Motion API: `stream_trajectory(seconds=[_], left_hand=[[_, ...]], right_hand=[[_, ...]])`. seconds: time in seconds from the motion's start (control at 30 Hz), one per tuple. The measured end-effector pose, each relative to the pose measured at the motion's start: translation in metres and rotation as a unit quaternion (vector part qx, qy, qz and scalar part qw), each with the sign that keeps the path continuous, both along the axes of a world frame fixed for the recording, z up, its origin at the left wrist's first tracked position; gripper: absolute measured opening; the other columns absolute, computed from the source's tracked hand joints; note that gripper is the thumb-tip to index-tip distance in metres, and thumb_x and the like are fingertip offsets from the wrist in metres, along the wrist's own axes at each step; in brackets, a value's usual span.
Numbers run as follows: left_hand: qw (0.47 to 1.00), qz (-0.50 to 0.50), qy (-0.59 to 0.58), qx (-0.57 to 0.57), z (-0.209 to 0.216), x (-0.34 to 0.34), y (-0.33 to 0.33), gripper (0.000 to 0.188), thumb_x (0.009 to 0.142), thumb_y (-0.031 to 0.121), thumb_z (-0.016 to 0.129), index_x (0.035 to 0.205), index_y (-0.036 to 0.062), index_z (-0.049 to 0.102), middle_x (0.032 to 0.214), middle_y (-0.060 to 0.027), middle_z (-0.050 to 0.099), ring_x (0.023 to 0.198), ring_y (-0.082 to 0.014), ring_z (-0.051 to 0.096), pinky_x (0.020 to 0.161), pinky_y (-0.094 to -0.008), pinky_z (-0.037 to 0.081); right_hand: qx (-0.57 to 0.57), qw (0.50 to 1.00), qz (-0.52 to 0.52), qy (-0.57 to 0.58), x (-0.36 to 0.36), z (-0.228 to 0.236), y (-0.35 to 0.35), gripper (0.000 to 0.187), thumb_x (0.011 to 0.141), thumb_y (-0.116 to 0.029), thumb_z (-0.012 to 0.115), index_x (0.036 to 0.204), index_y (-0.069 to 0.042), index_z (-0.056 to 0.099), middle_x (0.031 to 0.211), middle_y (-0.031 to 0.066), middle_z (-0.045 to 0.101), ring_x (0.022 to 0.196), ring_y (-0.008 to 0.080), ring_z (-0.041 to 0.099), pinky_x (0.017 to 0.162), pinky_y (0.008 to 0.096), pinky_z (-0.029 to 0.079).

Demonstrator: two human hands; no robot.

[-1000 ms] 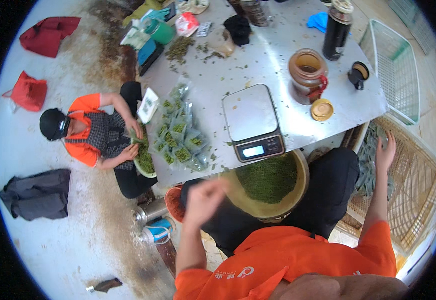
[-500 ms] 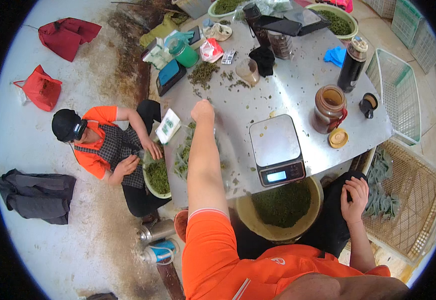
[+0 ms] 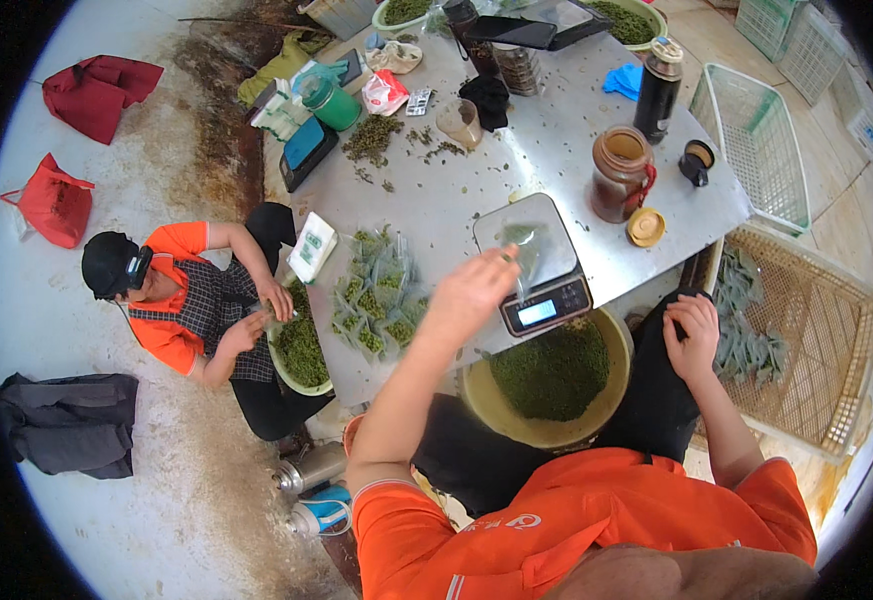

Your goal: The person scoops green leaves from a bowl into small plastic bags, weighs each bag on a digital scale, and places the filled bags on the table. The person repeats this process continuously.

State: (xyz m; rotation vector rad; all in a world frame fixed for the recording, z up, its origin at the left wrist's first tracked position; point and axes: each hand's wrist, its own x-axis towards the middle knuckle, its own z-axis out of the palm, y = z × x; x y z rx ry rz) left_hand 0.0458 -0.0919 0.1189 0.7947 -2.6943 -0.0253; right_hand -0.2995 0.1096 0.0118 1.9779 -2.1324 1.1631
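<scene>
My left hand (image 3: 471, 295) reaches over the metal table (image 3: 556, 150), its fingers pinching the edge of a small clear plastic bag (image 3: 528, 258) with a little green leaf matter inside. The bag is over the plate of the digital scale (image 3: 546, 222), whose display is lit; whether it touches the plate I cannot tell. Left of that hand lie several filled clear bags (image 3: 371, 290) of green leaves. My right hand (image 3: 691, 328) rests on my right knee, fingers laid out with nothing in them. Below the table edge, between my legs, stands a wide tub (image 3: 551, 375) of loose green leaves.
A brown jar (image 3: 621, 175), a dark flask (image 3: 658, 90) and a black cup (image 3: 696, 162) stand at the table's right. A co-worker (image 3: 206, 300) sits at the left with hands over a bowl (image 3: 299, 345) of leaves. A woven crate (image 3: 806, 335) is at my right.
My left hand has moved from the filled bags rightward to the scale, now with a small bag in its fingers. The whole view has shifted slightly. My right hand stays on the knee.
</scene>
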Motion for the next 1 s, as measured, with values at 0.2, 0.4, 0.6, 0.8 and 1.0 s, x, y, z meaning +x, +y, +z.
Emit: stream_trajectory(seconds=[0.2, 0.4, 0.6, 0.8, 1.0], left_hand=[[0.966, 0.174, 0.192, 0.003, -0.015, -0.004, 0.094, 0.043, 0.094, -0.002, 0.064, 0.137, 0.0055, 0.063, 0.126, -0.0173, 0.072, 0.112, -0.0341, 0.071, 0.095, -0.0408, 0.058], [0.904, 0.221, 0.212, 0.297, -0.099, 0.004, 0.235, 0.023, 0.100, 0.018, 0.069, 0.119, 0.0074, 0.075, 0.110, -0.0164, 0.077, 0.100, -0.0332, 0.075, 0.088, -0.0407, 0.060], [0.814, 0.290, 0.249, 0.438, -0.220, 0.025, 0.290, 0.026, 0.099, 0.025, 0.070, 0.116, 0.0060, 0.076, 0.094, -0.0176, 0.076, 0.080, -0.0291, 0.074, 0.076, -0.0379, 0.057], [0.839, 0.238, 0.180, 0.456, -0.201, 0.011, 0.280, 0.026, 0.098, 0.021, 0.072, 0.118, 0.0048, 0.076, 0.097, -0.0161, 0.078, 0.087, -0.0220, 0.076, 0.079, -0.0346, 0.058], [0.854, 0.191, 0.132, 0.466, -0.204, 0.016, 0.280, 0.030, 0.097, 0.020, 0.073, 0.121, 0.0021, 0.074, 0.101, -0.0175, 0.078, 0.092, -0.0244, 0.077, 0.083, -0.0358, 0.059]], right_hand=[[-0.020, 1.000, -0.019, 0.007, -0.007, 0.000, 0.012, 0.006, 0.082, -0.003, 0.076, 0.084, -0.003, 0.070, 0.097, 0.0089, 0.073, 0.108, 0.0304, 0.069, 0.108, 0.0506, 0.048], [0.038, 0.996, 0.047, -0.059, 0.021, 0.023, 0.015, 0.008, 0.086, -0.008, 0.076, 0.093, -0.003, 0.074, 0.100, 0.0103, 0.073, 0.103, 0.0278, 0.071, 0.102, 0.0422, 0.052], [0.267, 0.332, 0.669, -0.609, 0.176, 0.202, 0.082, 0.050, 0.110, -0.039, 0.047, 0.126, 0.005, 0.064, 0.112, 0.0146, 0.071, 0.102, 0.0216, 0.069, 0.090, 0.0347, 0.054], [0.270, -0.106, 0.660, -0.693, 0.244, 0.246, 0.155, 0.060, 0.108, -0.043, 0.042, 0.127, 0.013, 0.052, 0.132, 0.0255, 0.056, 0.124, 0.0327, 0.055, 0.107, 0.0432, 0.041], [0.333, -0.065, 0.668, -0.662, 0.249, 0.242, 0.170, 0.052, 0.109, -0.041, 0.039, 0.106, 0.009, 0.056, 0.115, 0.0203, 0.054, 0.111, 0.0285, 0.051, 0.098, 0.0398, 0.041]])
